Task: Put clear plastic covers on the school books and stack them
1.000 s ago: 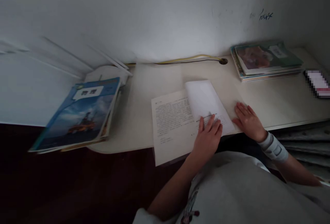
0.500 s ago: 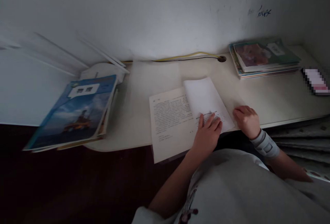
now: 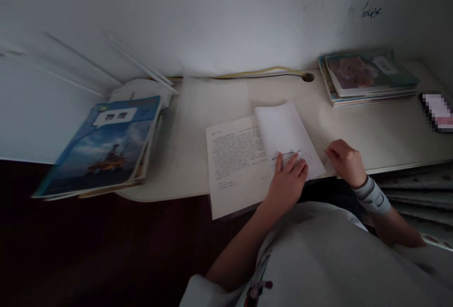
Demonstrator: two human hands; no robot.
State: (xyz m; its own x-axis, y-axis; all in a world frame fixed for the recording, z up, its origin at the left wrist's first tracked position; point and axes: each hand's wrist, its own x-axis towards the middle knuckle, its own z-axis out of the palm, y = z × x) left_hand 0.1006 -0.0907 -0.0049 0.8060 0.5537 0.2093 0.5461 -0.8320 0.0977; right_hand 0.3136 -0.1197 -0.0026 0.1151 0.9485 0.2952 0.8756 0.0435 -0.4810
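A printed booklet (image 3: 235,156) lies open on the desk, its lower left corner sticking out past the front edge. Dense text covers the left page. The right page (image 3: 283,128) is mostly white, with a few printed lines low down, and looks folded or slightly raised. My left hand (image 3: 288,182) rests flat on the lower part of that page, fingers spread, covering some of the print. Just right of the booklet, by the desk edge, my right hand (image 3: 347,161) has its fingers curled in, and I see nothing between them. A grey band (image 3: 373,195) circles the right wrist.
The white desk (image 3: 212,99) runs along a wall. Stacked books, a blue one (image 3: 106,149) on top, stand at the left. Another book stack (image 3: 368,78) sits back right, near a phone (image 3: 437,111) with a blurred screen. A yellow cable (image 3: 262,70) enters a desk hole (image 3: 308,77).
The view has shifted slightly. My right hand has moved a little to the right, away from the booklet's edge, with its fingers still curled. My left hand stays on the page.
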